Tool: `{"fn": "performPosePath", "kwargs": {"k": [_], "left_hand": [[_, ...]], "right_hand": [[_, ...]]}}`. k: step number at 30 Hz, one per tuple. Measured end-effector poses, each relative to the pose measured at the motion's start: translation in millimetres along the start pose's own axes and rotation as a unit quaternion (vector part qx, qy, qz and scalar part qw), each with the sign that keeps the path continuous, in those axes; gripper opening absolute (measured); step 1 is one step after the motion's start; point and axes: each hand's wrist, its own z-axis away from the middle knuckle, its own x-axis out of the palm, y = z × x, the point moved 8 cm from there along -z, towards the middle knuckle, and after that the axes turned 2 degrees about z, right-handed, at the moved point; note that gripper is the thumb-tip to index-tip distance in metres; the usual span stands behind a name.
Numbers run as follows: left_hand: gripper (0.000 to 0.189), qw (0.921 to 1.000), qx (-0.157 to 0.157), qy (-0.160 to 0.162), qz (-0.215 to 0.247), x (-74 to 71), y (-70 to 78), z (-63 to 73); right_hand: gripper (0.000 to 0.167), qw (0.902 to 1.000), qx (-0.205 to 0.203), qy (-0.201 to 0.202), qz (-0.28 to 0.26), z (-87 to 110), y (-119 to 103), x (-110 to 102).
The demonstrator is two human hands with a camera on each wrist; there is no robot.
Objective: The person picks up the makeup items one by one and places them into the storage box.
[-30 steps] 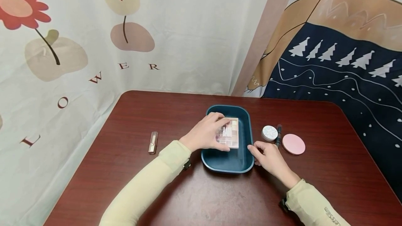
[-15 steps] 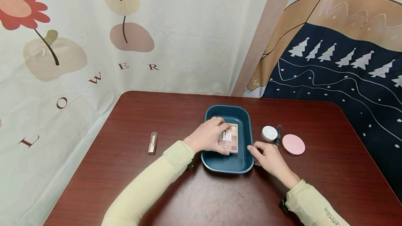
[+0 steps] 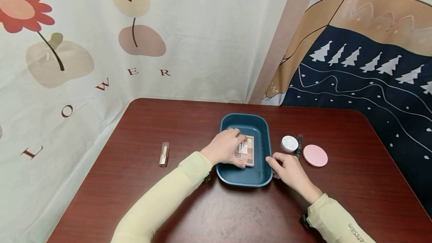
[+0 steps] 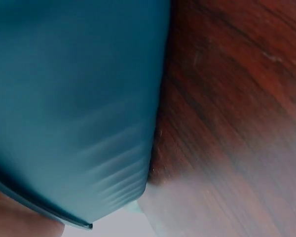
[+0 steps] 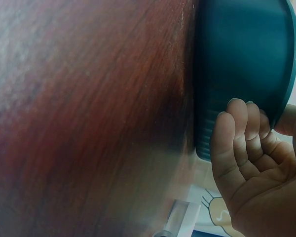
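An eyeshadow palette [image 3: 249, 150] with a clear printed lid is inside the dark blue tray [image 3: 244, 181]. My left hand [image 3: 227, 146] reaches over the tray's left rim and holds the palette, thumb at its near edge and fingers at its far edge. Part of the palette is hidden under the hand. My right hand [image 3: 291, 168] pinches the tray's right rim. In the right wrist view, its thumb is over the rim and its fingers [image 5: 238, 131] are against the outer wall. The left wrist view shows mostly the tray's outer side [image 4: 79, 98].
A lipstick tube [image 3: 164, 154] lies on the brown table [image 3: 216, 213], left of the tray. To the right are a round white container [image 3: 289, 143], a dark slim tube [image 3: 299, 143] and a round pink compact [image 3: 315, 155]. Printed curtains [image 3: 209, 29] hang behind the table.
My left hand has moved the palette a little nearer to me inside the tray. The right hand and the tray have stayed put.
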Motion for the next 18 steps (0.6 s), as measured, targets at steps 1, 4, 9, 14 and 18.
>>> {"fn": "performPosePath", "kwargs": {"k": [1, 4, 9, 14, 18], "left_hand": [[0.084, 1.0, 0.0, -0.001, -0.005, 0.2, 0.4, -0.1], [0.083, 0.9997, -0.002, -0.005, -0.022, 0.3, 1.5, -0.5], [0.083, 0.9985, -0.005, -0.007, -0.054, 1.3, 3.1, -1.5], [0.085, 0.9976, -0.008, -0.01, -0.067, 3.5, 3.2, -2.2], [0.083, 0.997, -0.011, -0.015, -0.076, 4.2, 3.7, -1.6]], "right_hand": [[0.034, 1.0, 0.0, 0.0, 0.0, 0.0, -0.1, 0.0], [0.034, 1.0, -0.002, 0.001, 0.002, 0.1, -0.5, -0.1], [0.035, 1.0, -0.004, 0.002, 0.003, 0.2, -1.1, -0.7], [0.035, 1.0, -0.002, 0.001, 0.001, 0.3, -0.6, -0.3], [0.035, 1.0, -0.003, 0.001, 0.002, 0.2, -0.4, 0.1]]}}
